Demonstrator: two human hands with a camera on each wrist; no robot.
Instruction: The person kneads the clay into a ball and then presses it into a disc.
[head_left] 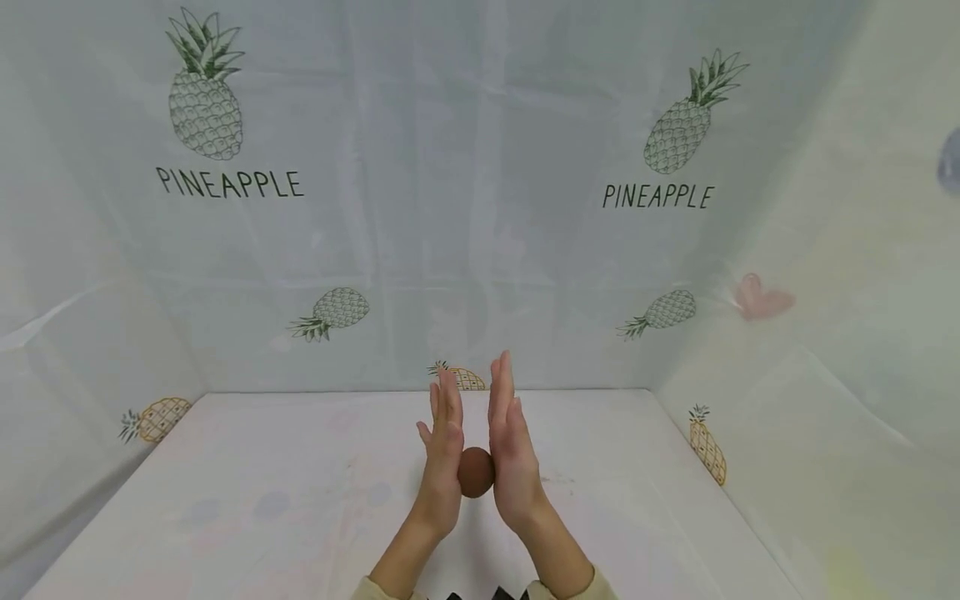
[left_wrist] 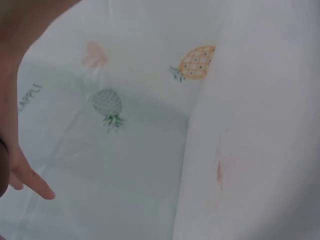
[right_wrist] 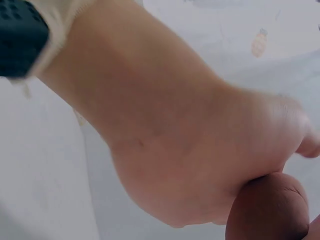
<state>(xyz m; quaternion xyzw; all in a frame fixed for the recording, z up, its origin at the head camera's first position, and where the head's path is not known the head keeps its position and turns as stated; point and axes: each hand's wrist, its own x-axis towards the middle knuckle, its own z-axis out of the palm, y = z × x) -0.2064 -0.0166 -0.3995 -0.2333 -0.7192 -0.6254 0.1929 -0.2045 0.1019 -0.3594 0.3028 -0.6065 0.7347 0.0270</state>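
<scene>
Palms facing, my left hand and right hand press a smooth brown ball between them in the head view. The fingers of both hands point straight up and away, with the ball down at palm level. Fine cracks, like those in clay, show on the ball in the right wrist view, where a hand and bare wrist lie against it. The left wrist view catches only part of a hand at its left edge, with a dark sliver of the ball beside it.
Beneath the hands lies a white covered table with faint coloured spots. A pale curtain printed with pineapples hangs behind it, and similar sheets flank both sides. A dark device sits at a cream sleeve cuff.
</scene>
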